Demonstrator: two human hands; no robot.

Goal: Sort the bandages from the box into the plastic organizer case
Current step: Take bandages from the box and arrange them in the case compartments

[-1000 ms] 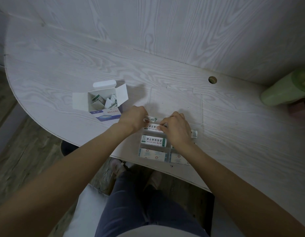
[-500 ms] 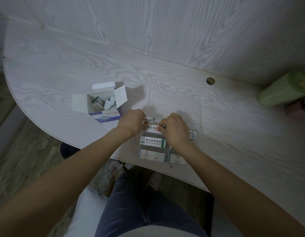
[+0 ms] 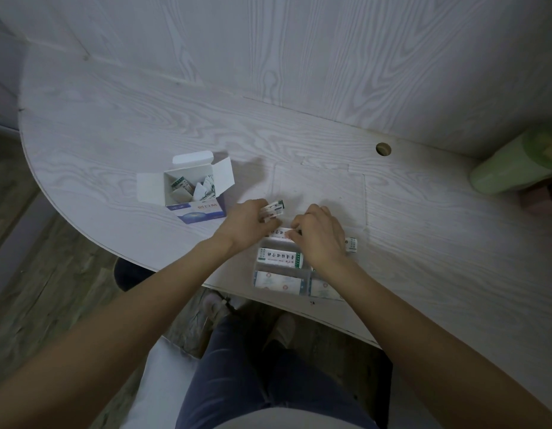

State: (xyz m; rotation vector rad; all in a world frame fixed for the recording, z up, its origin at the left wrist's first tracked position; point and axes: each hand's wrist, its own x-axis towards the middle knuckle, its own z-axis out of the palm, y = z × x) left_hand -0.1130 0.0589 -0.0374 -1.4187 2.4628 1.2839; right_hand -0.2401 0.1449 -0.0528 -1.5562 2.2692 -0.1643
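The open white and blue bandage box (image 3: 194,193) stands on the table at the left, with several wrapped bandages inside. The clear plastic organizer case (image 3: 308,275) lies near the table's front edge, its lid (image 3: 319,193) open flat behind it. Wrapped bandages lie in its compartments (image 3: 280,258). My left hand (image 3: 248,222) grips a small bundle of bandages (image 3: 273,209) just left of the case. My right hand (image 3: 321,239) hovers over the case's back row and pinches a bandage (image 3: 279,233) there.
A pale green cylinder (image 3: 516,168) lies at the far right against the wall. A round cable hole (image 3: 383,149) sits in the tabletop behind the case. The table's curved front edge runs just below the case, with my legs beneath it.
My left hand has lifted its bundle slightly away from the case. My right hand stays over the back row, fingers working at the bandage there.
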